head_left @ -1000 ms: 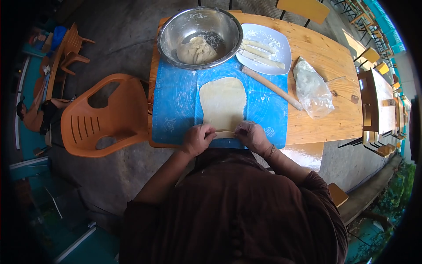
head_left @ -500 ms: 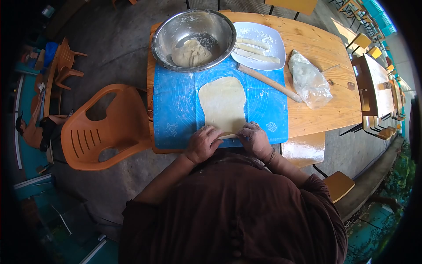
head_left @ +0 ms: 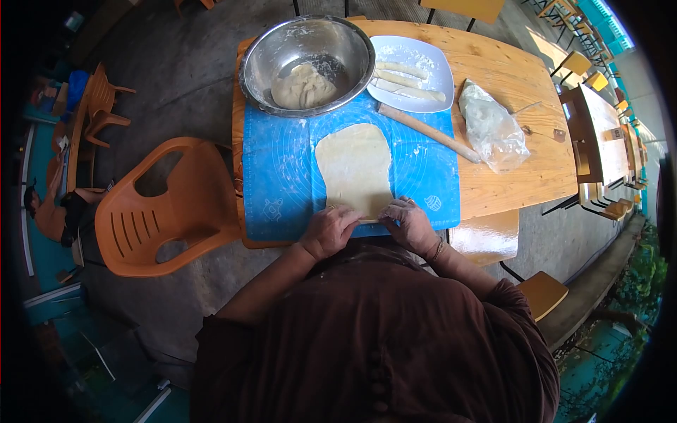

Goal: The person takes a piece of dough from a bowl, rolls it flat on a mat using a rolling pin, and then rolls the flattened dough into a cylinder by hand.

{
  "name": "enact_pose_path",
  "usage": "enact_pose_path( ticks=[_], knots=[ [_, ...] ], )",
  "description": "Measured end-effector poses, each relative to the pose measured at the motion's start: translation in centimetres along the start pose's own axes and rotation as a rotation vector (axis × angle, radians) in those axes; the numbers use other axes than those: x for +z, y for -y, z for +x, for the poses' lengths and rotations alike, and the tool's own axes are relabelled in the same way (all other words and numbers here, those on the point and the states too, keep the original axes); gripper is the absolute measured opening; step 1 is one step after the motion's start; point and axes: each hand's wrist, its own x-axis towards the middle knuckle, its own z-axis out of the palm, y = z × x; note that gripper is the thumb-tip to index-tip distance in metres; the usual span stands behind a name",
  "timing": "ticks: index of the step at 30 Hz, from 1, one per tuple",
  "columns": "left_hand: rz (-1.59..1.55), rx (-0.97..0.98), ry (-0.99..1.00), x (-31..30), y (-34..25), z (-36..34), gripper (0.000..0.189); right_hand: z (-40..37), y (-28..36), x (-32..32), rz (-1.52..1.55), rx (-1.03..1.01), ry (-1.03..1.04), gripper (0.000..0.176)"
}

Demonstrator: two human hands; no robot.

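A flat sheet of dough lies on the blue baking mat, its near edge close to my body. My left hand pinches the left end of that near edge, where a narrow fold shows. At the right end, my floury right hand has its fingers closed on the same edge. Beyond the sheet, a wooden rolling pin lies slantwise, partly on the mat. A steel bowl with a lump of dough stands at the far left.
A white plate at the back holds several floured dough rolls. A clear plastic bag lies on the wooden table to the right. An orange chair stands left of the table. Another person is at the far left.
Both hands stay at the dough's near edge, with the fingers shifted slightly along the fold. The whole view has moved a little; the other things lie as before.
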Motion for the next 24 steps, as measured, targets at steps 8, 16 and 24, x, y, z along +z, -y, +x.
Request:
enact_pose_path(
  ticks=[8, 16, 24],
  knots=[
    [0.013, 0.020, -0.055, 0.6, 0.1, -0.3, 0.014, -0.1, 0.2, 0.1, -0.057, -0.040, -0.022, 0.010],
    [0.074, 0.017, 0.006, 0.0, -0.7, -0.6, 0.020, -0.6, -0.2, 0.5, -0.112, -0.100, -0.047, 0.016],
    [0.190, 0.070, 0.030, -0.1, -0.9, -1.1, 0.023, -1.2, -0.3, 0.4, -0.199, -0.193, -0.026, 0.024]
  ],
)
